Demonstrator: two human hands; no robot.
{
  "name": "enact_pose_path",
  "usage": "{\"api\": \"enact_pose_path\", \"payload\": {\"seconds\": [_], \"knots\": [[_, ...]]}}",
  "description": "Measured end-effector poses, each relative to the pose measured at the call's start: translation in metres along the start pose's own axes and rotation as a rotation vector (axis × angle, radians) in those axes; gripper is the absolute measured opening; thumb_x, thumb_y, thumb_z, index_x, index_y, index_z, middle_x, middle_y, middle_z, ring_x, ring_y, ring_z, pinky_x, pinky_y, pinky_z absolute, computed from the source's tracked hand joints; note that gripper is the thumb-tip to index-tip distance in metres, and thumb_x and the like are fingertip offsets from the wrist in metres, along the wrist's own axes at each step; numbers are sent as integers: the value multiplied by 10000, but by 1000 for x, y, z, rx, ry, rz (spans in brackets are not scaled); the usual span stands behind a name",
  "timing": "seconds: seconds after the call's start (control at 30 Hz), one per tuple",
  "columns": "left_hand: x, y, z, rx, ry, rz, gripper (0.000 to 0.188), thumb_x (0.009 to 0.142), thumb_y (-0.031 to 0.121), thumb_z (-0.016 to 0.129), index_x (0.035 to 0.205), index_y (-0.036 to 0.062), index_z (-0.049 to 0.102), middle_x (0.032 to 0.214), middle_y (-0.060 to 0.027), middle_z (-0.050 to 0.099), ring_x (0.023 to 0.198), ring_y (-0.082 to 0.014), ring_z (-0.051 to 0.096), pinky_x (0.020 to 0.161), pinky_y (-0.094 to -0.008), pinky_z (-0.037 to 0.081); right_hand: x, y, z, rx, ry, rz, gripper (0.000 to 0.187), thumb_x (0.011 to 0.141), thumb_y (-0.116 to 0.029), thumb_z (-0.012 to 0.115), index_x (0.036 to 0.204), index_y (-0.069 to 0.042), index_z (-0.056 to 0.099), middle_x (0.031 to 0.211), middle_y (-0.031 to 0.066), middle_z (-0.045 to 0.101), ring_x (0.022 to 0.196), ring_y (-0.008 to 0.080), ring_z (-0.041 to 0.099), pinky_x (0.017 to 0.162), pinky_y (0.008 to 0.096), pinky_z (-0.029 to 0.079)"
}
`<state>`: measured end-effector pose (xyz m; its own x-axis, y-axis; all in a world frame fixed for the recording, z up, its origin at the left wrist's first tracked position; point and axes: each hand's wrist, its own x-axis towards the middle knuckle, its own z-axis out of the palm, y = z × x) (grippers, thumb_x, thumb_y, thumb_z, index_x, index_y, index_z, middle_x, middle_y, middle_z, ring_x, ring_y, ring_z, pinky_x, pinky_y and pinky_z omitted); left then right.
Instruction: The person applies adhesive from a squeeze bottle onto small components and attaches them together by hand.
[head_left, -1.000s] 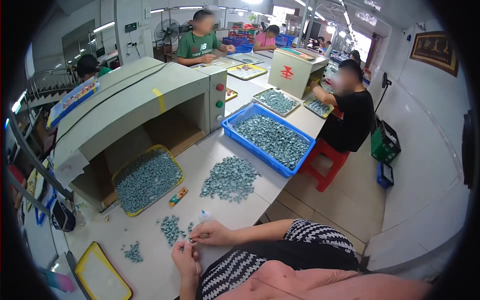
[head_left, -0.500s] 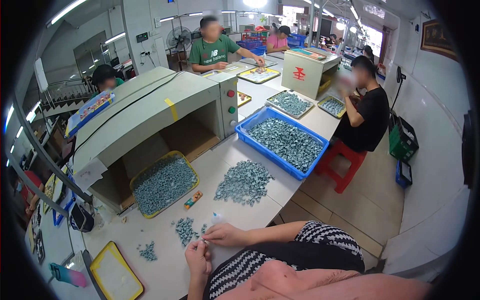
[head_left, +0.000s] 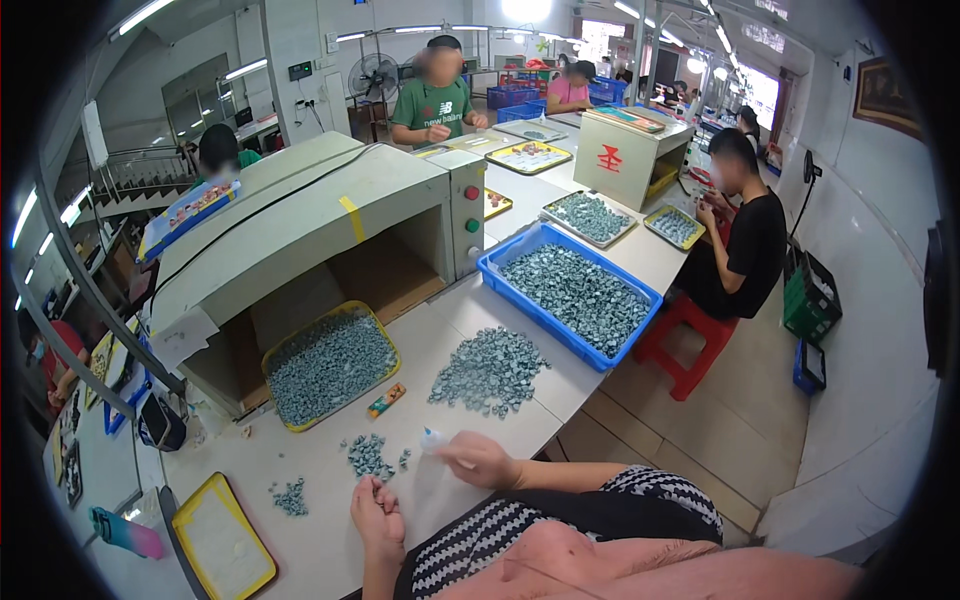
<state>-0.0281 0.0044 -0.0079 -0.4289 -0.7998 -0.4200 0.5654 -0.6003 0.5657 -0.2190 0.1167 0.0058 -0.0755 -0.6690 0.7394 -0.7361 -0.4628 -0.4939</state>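
- The left hand point(head_left: 380, 518) is at the near edge of the tabletop point(head_left: 310, 550), fingers curled and thumb close to the fingertips; whether a small piece is pinched there, I cannot tell.
- The right hand point(head_left: 482, 460) is blurred, its fingers bent at a small white bottle point(head_left: 432, 439) with a blue tip; I cannot tell whether this grip has closed around it.
- A small pile of grey-green stones point(head_left: 370, 457) lies just beyond the left hand, with a smaller cluster point(head_left: 291, 497) to its left.
- A larger heap point(head_left: 490, 370) of the same stones spreads farther away, beyond the bottle.
- Farther right, a blue bin point(head_left: 541, 321) holds many more stones.
- On the left, a yellow-rimmed tray point(head_left: 398, 358) full of stones sits partly inside the opening of a big pale box point(head_left: 310, 220).
- An orange and green packet point(head_left: 387, 400) lies between that tray and the heap.
- Near left is another yellow-edged tray point(head_left: 222, 545).
- Far right, a co-worker point(head_left: 755, 240) in black sits on a red stool point(head_left: 690, 350).
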Motion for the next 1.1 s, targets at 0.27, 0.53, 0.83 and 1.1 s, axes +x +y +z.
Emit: {"api": "enact_pose_path", "payload": {"seconds": [0.27,0.53,0.83,1.1], "knots": [[-18,8,23,-23,-131,-76,57,904,79,442,935,34,460,808,-55,471,585,-86,368,470,-206,303,18,0,-2,-231,57,329,619,727,-166,722,1228,-5,397,1055,147,543,1000,302,514,885,377,415],[-12,-3,19,92,-357,-189,124,938,150,468,928,28,478,775,-36,467,562,-70,358,457,-185,295,19,8,4,-59,-256,513,476,788,-175,668,1183,-11,459,1074,182,561,984,323,546,866,380,426],[-11,-7,22,48,-309,-202,148,930,148,490,987,13,515,795,-31,503,555,-64,365,458,-175,308,22,1,0,113,-164,593,382,804,-146,645,1136,-26,499,1024,167,575,943,297,574,818,346,448],[-4,-5,15,-111,-302,-275,193,932,141,485,1065,3,500,831,-43,492,584,-71,369,478,-187,321,38,-6,-5,74,-339,492,418,762,-118,686,1143,-56,527,1012,149,581,934,296,578,804,344,460]]}}
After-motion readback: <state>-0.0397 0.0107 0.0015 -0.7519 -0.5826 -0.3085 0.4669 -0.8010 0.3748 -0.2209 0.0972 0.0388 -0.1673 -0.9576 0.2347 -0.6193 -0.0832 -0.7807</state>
